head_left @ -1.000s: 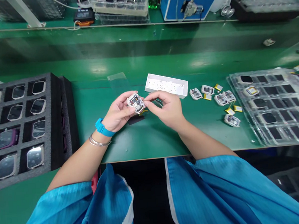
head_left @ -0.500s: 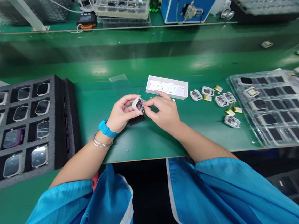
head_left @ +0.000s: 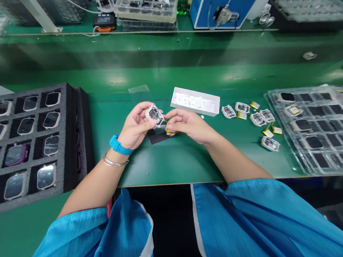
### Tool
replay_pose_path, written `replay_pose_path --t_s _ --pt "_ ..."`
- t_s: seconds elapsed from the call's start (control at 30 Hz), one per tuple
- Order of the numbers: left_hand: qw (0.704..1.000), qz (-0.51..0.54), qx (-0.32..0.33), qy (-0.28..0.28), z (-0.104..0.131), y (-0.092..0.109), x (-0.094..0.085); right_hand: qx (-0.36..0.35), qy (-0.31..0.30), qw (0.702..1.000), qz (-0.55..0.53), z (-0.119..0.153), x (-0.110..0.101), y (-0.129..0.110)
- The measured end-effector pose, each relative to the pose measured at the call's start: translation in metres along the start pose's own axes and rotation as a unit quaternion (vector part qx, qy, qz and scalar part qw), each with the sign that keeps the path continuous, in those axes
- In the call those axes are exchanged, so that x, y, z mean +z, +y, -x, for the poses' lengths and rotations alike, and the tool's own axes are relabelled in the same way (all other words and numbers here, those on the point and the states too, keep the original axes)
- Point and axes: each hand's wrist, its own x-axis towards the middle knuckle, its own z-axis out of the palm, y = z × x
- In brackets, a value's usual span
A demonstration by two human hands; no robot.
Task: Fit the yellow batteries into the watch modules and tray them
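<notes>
My left hand (head_left: 134, 128) grips the small white open-backed watch case (head_left: 154, 114) above the green bench (head_left: 176, 159). My right hand (head_left: 189, 124) pinches its yellow battery (head_left: 169, 131). Seating step; next move needs careful alignment.

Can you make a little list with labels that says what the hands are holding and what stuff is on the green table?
left hand: the left hand holds a small white watch case, open side up
right hand: the right hand pinches a small yellow part joined to the case
under the hands: a dark strip lies on the green table
behind the hands: a white box
person's right: loose watch cases and a clear tray
person's left: a black foam tray of watch faces
</notes>
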Motion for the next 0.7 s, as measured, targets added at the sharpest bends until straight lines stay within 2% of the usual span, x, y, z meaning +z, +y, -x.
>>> replay_pose_path --t_s 0.13,0.23,0.33,0.47,0.7 --pt "1.0 0.007 -0.014 -0.019 0.0 -0.005 0.003 -0.132 0.14 0.978 0.085 0.001 0.002 -0.003" --pt "1.0 0.012 -0.004 -0.026 0.0 -0.01 0.009 -0.196 0.18 0.954 0.138 0.006 0.011 -0.006" --pt "0.999 0.015 0.009 -0.032 0.001 -0.012 0.014 -0.248 0.222 0.916 0.223 0.012 0.02 -0.009" --pt "1.0 0.013 0.009 -0.027 0.003 -0.013 0.017 -0.308 0.24 0.864 0.318 0.013 0.024 -0.005" --pt "1.0 -0.005 -0.015 0.026 0.007 -0.008 0.024 -0.317 0.248 0.806 0.434 0.013 0.028 0.003"
